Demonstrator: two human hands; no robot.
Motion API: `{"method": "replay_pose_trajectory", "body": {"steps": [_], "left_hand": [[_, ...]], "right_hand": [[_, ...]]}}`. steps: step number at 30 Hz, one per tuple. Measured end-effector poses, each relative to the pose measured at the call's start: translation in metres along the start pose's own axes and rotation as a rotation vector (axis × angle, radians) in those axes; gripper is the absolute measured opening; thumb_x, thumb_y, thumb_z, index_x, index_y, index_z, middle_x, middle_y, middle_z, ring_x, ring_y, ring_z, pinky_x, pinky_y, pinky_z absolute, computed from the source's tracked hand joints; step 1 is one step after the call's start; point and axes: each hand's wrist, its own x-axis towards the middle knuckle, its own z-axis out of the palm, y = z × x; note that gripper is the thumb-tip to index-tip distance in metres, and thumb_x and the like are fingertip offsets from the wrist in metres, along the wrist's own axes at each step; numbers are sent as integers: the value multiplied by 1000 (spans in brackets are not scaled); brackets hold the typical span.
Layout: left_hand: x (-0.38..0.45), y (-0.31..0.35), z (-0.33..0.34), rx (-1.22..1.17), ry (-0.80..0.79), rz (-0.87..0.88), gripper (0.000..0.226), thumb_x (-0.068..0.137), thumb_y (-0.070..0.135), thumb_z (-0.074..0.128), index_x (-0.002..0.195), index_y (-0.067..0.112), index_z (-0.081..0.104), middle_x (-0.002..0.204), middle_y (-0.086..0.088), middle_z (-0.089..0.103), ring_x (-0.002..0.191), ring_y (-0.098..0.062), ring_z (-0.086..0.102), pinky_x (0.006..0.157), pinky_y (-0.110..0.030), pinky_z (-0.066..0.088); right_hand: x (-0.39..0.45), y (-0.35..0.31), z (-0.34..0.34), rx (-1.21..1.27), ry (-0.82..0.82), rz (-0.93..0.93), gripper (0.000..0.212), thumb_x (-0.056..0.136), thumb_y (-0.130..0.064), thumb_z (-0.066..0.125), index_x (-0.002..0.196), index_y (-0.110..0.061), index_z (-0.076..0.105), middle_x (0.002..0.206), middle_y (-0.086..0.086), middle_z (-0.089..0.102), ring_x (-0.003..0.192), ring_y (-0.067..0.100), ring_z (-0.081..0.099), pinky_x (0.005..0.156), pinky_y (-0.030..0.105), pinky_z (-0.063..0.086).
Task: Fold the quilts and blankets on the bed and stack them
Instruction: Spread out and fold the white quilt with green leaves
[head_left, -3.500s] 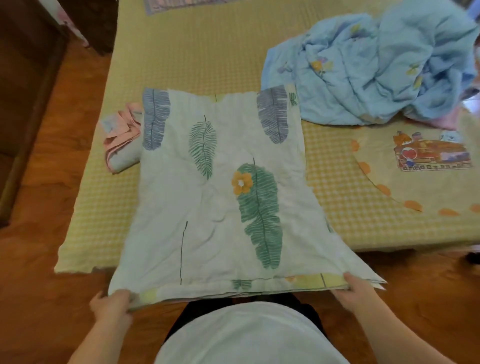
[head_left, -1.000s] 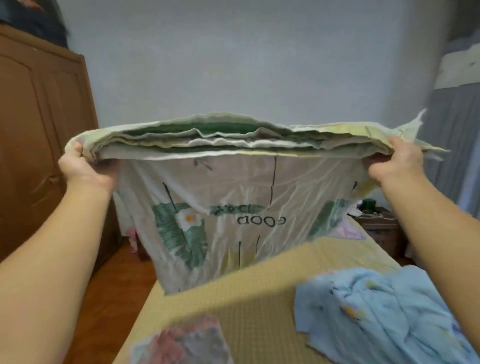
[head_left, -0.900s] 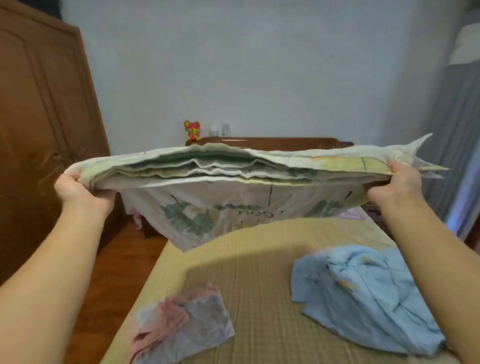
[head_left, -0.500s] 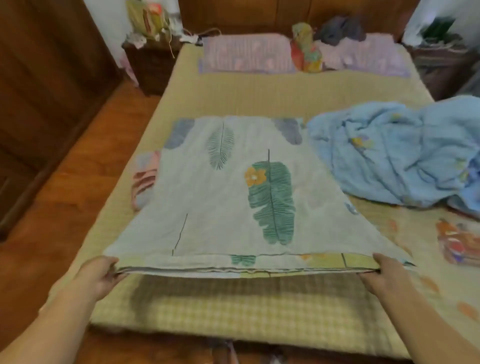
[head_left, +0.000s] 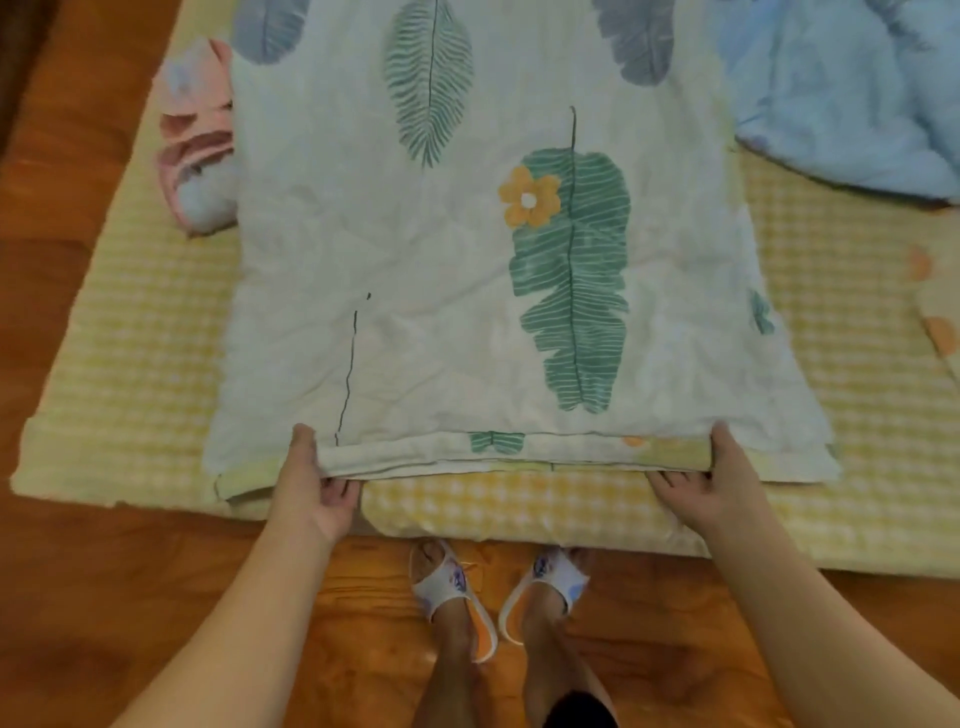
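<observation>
Quilt (head_left: 467, 270) far end cut by top edge. Blue blanket (head_left: 852, 93) cut at top and right. Pink cloth (head_left: 195, 150) partly under quilt's left side. Left hand (head_left: 311, 483) and right hand (head_left: 711, 478): fingers tucked under the hem, mostly hidden.

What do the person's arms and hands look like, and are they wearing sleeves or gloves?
Both arms are bare as far as the picture shows, with no sleeves in view. The left hand and the right hand wear no gloves, and I see no rings, watch or bracelet on them. The fingernails look short and unpainted.
</observation>
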Motion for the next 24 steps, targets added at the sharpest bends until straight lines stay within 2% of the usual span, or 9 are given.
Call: {"method": "replay_pose_trajectory", "body": {"steps": [4,7,9,12,16,17,19,21,24], "left_hand": [[-13,3,1,27,23,109,16,96,10,66,112,12,64,101,-7,70,88,-20,70,70,-34,61],[-17,8,-12,-48,-66,185,19,95,-4,61,108,9,67,105,-10,76,91,-20,75,70,-33,63],[-11,-2,-24,-63,-97,84,19,98,-2,56,110,9,67,115,-11,73,91,-21,74,68,-34,63],[-4,-11,-32,-26,22,-20,23,103,21,58,123,11,60,121,-10,66,93,-22,67,72,-37,58],[-3,-5,-33,44,168,79,18,97,26,63,102,9,60,84,-10,60,63,-17,57,54,-29,54],[-3,-1,-33,73,170,89,14,97,25,63,95,11,59,80,-8,58,61,-16,54,51,-27,52],[-3,6,-33,107,118,30,11,98,26,61,94,16,59,85,-5,58,68,-15,55,53,-25,52],[-4,14,-28,150,85,-8,13,101,27,56,94,18,59,81,-2,57,67,-14,55,48,-23,51],[-11,34,-17,196,36,54,19,104,27,51,91,15,58,67,-1,60,64,-15,60,54,-26,50]], "right_hand": [[-17,1,13,-99,28,-28,19,100,-21,58,119,-21,60,110,4,64,97,23,62,103,43,46],[-22,-8,11,-89,43,-201,8,101,-14,55,104,-20,59,107,1,64,94,19,63,85,43,53],[-17,-1,4,-103,71,-190,16,102,-14,53,117,-16,58,118,2,64,105,21,63,79,44,55],[-4,9,0,-193,187,-113,24,103,-15,51,126,-10,54,125,9,58,108,24,61,96,43,51],[-10,21,8,-232,229,-207,49,79,-27,68,113,3,50,88,8,53,79,24,59,74,26,56],[-14,31,8,-250,262,-236,38,82,-23,67,105,3,52,80,6,52,71,22,57,68,23,55],[-33,63,7,-456,263,-279,7,93,-10,56,89,-4,55,73,8,53,62,21,55,72,32,54],[-49,92,23,-713,152,-258,16,95,-6,53,79,-5,54,72,12,53,60,22,52,71,39,50],[-48,119,35,-1462,-28,-863,8,93,-20,62,89,-13,61,87,0,61,79,17,54,72,32,48]]}}
